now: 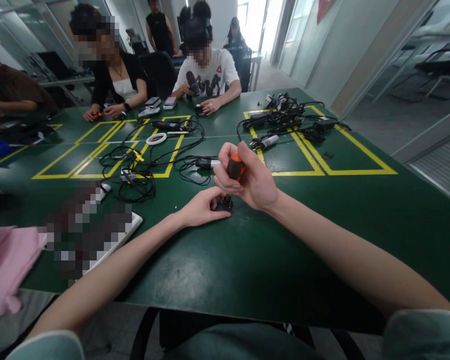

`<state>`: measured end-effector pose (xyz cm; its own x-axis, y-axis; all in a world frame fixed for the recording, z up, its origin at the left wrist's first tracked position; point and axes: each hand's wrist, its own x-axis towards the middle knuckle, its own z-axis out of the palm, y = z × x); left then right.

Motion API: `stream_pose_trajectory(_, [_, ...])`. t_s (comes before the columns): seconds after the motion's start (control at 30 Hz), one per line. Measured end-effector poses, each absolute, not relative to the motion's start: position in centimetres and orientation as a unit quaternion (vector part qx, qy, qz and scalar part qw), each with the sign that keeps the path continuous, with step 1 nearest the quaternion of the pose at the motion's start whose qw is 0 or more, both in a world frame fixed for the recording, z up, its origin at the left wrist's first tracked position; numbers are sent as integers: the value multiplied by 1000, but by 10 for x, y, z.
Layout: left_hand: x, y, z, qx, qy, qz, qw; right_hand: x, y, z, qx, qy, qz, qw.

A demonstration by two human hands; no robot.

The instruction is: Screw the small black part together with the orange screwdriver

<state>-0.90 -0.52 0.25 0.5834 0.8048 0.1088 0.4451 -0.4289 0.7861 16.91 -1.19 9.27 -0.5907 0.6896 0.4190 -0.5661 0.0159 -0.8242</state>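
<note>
Cables [275, 118] lie near the worktop's [195, 275] far right corner; nearer the front edge, a part [227, 203] sits beneath a screwdriver [234, 168].

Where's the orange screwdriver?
In the head view, the screwdriver is near the middle, gripped in the right hand, above the small black part at the left hand.

No words or numbers are showing legibly. Beyond the left hand [204, 207] and right hand [249, 180], a white T-shirt [230, 75] is bearing a small red triangular emblem [219, 69] beside a dark printed graphic [209, 87]. Pixelation is masking two white-edged objects [107, 232] left of the left hand.
</note>
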Motion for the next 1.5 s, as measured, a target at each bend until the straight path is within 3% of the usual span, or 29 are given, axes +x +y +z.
stream_pose_trajectory(0.3, [1, 21, 35, 880, 355, 40, 314, 169, -10, 96, -60, -564, 709, 419])
stream_pose_trajectory(0.43, [2, 29, 37, 900, 327, 22, 286, 170, -12, 93, -27, -562, 703, 435])
stream_pose_trajectory(0.67, [0, 38, 40, 900, 289, -25, 325, 171, -13, 91, -31, -549, 708, 443])
stream_pose_trajectory(1.2, [4, 46, 42, 902, 268, -13, 338, 171, -11, 94, -45, -532, 721, 442])
stream_pose_trajectory(1.5, [24, 52, 49, 899, 277, -120, 316, 172, -7, 89, -74, -549, 700, 451])
